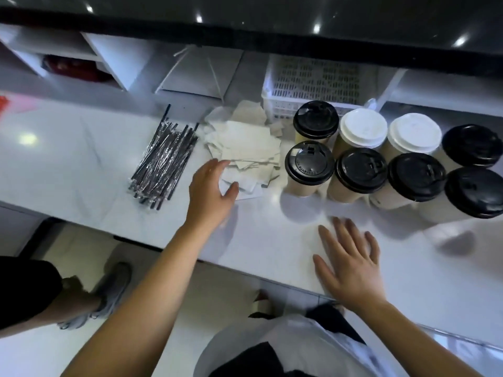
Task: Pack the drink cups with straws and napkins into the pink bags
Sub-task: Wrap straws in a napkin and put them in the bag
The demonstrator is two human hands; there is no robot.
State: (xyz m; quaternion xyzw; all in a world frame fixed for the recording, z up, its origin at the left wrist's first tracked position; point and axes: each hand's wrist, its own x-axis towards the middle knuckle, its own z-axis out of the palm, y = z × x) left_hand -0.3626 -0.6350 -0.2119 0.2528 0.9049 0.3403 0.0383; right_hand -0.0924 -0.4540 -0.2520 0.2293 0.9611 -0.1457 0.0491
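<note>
evidently the supplies are laid out as a packing line along the back of the bench (pixel 68 164): wrapped black straws (pixel 163 161) in a loose bundle, a scattered pile of napkins (pixel 245 142) just beside them, and eight lidded drink cups (pixel 359 170) clustered toward the right end, each within one reach. no pink bag shows clearly, so nothing looks packed yet. the left hand (pixel 211 190) is at the near edge of the napkin pile, fingers loosely curved over the top sheets and thumb apart from them on a lower white sheet; it touches but does not yet pinch. the right hand (pixel 351 268) is spread wide, palm down, holding nothing, near the bench's front edge; whether it rests or hovers i cannot tell.
</note>
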